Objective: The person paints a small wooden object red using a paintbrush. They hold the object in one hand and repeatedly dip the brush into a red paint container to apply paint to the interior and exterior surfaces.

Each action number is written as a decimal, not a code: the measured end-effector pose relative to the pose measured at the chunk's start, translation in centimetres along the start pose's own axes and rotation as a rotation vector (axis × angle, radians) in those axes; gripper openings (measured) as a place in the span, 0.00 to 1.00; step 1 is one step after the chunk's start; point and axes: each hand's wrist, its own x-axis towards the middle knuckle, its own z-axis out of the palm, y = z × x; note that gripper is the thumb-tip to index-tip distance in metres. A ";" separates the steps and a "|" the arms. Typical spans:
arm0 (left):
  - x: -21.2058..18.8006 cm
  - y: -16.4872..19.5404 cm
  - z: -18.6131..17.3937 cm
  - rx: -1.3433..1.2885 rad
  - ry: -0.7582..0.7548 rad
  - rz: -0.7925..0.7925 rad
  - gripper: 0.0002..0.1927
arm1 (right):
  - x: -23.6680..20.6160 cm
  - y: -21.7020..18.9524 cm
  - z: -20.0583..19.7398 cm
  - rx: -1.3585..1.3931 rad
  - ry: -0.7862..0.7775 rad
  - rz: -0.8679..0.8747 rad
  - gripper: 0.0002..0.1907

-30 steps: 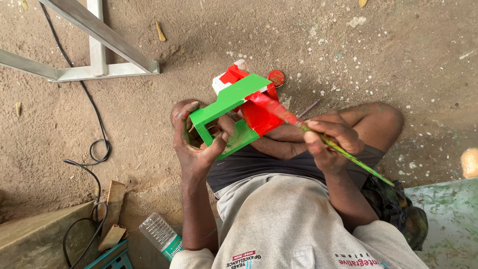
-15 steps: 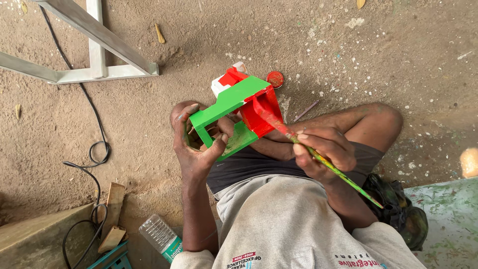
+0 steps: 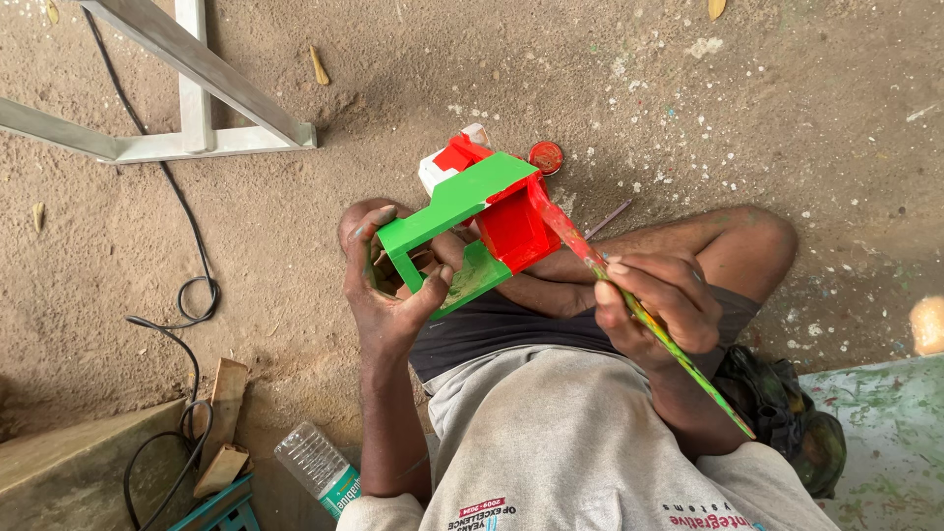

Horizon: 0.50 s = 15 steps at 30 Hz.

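plastic bottle [image 3: 320,470] cut off, brush tip [image 3: 539,195] hidden

You sit on bare dirt floor [image 3: 688,108], sandy brown, speckled with pale paint flecks. Grey metal frame [image 3: 187,108] lies upper left of you. Black cable [image 3: 192,295] runs down from frame, loops, trails toward lower left corner. Wood scraps [image 3: 221,423] near cable, beside concrete ledge [image 3: 69,472]. Clear plastic bottle [image 3: 320,470] and teal crate [image 3: 221,511] at bottom edge. Paint-stained green board [image 3: 885,433] lower right. Soft, even daylight.

green-and-red wooden piece [image 3: 472,221] in left hand [image 3: 388,295], paintbrush [image 3: 629,300] in right hand [image 3: 659,310]
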 end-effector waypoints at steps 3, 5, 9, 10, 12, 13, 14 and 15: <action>0.0 -0.1 0.1 -0.028 -0.008 -0.021 0.37 | 0.2 0.1 0.5 0.033 0.007 -0.025 0.09; 0.1 -0.1 0.1 -0.014 -0.003 -0.036 0.38 | 0.1 0.2 1.2 0.118 0.012 -0.042 0.10; 0.1 -0.2 -0.1 0.072 0.005 -0.031 0.38 | -0.2 0.4 1.3 0.147 -0.059 -0.045 0.10; 0.0 -0.2 -0.1 0.082 0.006 -0.025 0.38 | -0.3 0.4 1.2 0.141 -0.066 -0.036 0.09; 0.0 -0.2 -0.1 0.016 0.001 -0.036 0.38 | -0.4 0.5 0.8 0.147 -0.035 -0.043 0.09; 0.0 -0.2 0.0 -0.017 0.000 -0.043 0.38 | -0.3 0.4 0.7 0.160 0.001 -0.056 0.10; -0.1 -0.2 0.0 -0.025 0.007 -0.068 0.38 | -0.3 0.4 0.5 0.174 0.033 -0.067 0.11; -0.1 -0.2 0.0 -0.031 0.014 -0.092 0.38 | -0.3 0.4 0.5 0.120 0.001 -0.036 0.10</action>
